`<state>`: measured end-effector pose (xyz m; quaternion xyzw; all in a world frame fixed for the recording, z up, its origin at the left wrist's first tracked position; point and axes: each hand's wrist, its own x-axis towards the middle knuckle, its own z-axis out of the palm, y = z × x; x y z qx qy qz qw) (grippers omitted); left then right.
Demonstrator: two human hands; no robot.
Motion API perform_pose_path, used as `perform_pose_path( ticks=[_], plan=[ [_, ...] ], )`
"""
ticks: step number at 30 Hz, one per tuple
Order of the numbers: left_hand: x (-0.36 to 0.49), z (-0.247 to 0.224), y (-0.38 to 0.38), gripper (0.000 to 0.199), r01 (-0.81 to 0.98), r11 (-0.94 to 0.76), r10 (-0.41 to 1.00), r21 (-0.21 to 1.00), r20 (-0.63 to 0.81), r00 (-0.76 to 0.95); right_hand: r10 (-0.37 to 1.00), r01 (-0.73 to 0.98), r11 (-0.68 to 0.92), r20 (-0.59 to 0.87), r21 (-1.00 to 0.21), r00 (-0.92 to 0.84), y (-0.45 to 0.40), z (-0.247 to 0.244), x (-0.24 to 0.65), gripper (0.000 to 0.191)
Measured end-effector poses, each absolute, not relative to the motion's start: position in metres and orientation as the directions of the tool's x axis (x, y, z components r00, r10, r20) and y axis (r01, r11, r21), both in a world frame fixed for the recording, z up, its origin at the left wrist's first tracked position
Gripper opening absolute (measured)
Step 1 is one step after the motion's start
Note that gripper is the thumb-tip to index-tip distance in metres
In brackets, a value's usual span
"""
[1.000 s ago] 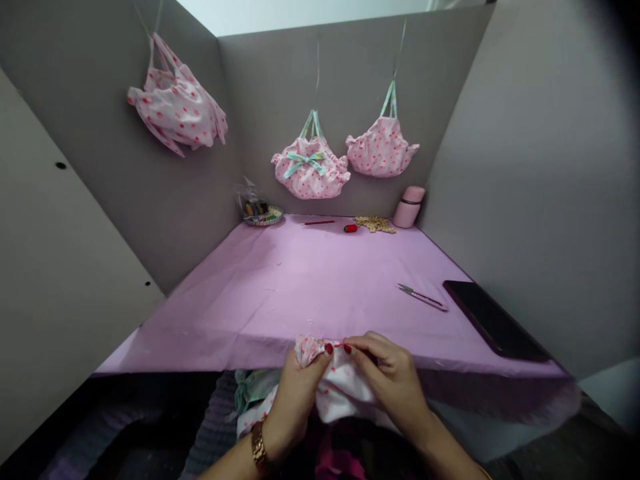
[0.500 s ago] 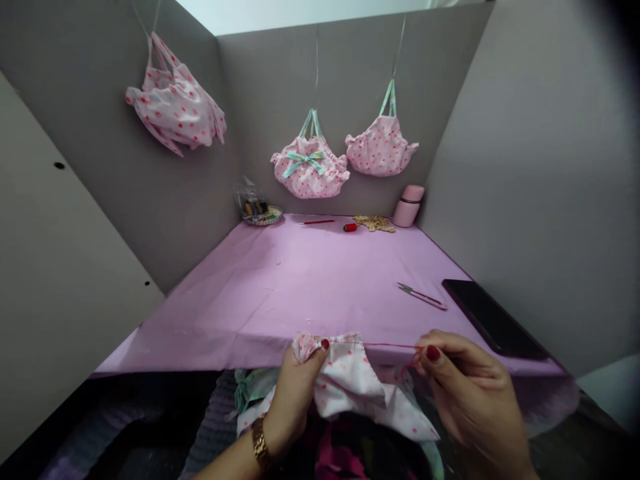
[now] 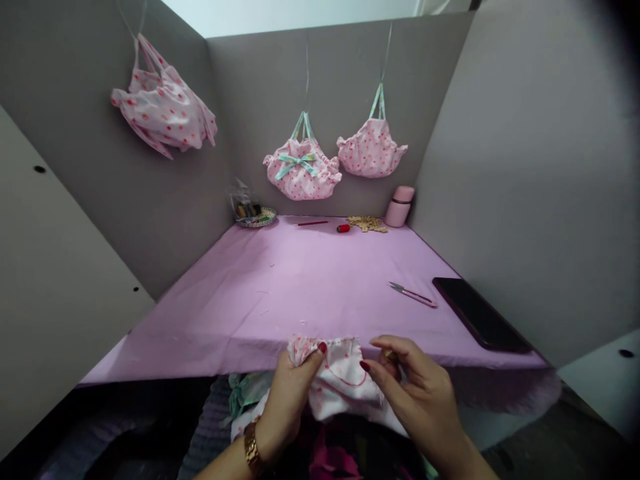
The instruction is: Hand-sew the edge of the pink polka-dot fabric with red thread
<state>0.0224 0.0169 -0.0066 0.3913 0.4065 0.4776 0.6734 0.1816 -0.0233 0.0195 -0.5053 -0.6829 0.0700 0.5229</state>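
Note:
Low in the middle, my left hand [image 3: 293,383] is closed on a piece of white cloth with pink dots [image 3: 345,387], the red-nailed thumb pressing its gathered upper left corner. Small stitches run along the cloth's top edge. A red thread [image 3: 353,384] hangs in a slack loop across the front of the cloth. Just right of the cloth's edge is my right hand [image 3: 420,387], its thumb and forefinger apart and the other fingers bent. I make out no needle. More dotted cloth and a mint green tie [image 3: 240,393] hang over my lap.
On the lilac-covered table [image 3: 310,267] lie thread snips [image 3: 413,294], a dark phone or tablet [image 3: 477,313], a red thread spool [image 3: 343,228] and a thin red stick [image 3: 311,223]. A pink flask [image 3: 399,208] and a woven tray [image 3: 257,219] stand behind. Dotted cloth pieces [image 3: 303,173] hang from grey panels.
My right hand has moved left to the cloth's edge, and its thumb and forefinger have parted. The red thread, taut before, now lies slack in a loop. My left hand keeps its hold.

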Motion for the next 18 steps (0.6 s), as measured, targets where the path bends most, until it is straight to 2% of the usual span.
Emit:
perform_pose_path(
  ticks=[3,6,13,18],
  plan=[
    [0.022,-0.007,0.017,0.013,-0.302,0.227,0.962,0.926,-0.164,0.219,0.63,0.686,0.596,0.773,-0.418,-0.076,-0.025,0.017,0.184,0.048],
    [0.022,-0.006,0.017,0.013,-0.293,0.217,0.963,0.931,-0.155,0.221,0.575,0.726,0.639,0.785,-0.254,-0.232,-0.026,0.012,0.188,0.068],
    [0.023,-0.002,0.016,0.015,-0.3,0.224,0.957,0.927,-0.152,0.248,0.571,0.732,0.655,0.758,-0.189,-0.315,-0.025,0.004,0.191,0.072],
    [0.023,-0.003,0.016,0.02,-0.324,0.227,0.95,0.918,-0.136,0.281,0.534,0.722,0.674,0.778,-0.156,-0.33,-0.023,0.005,0.188,0.064]
  ],
)
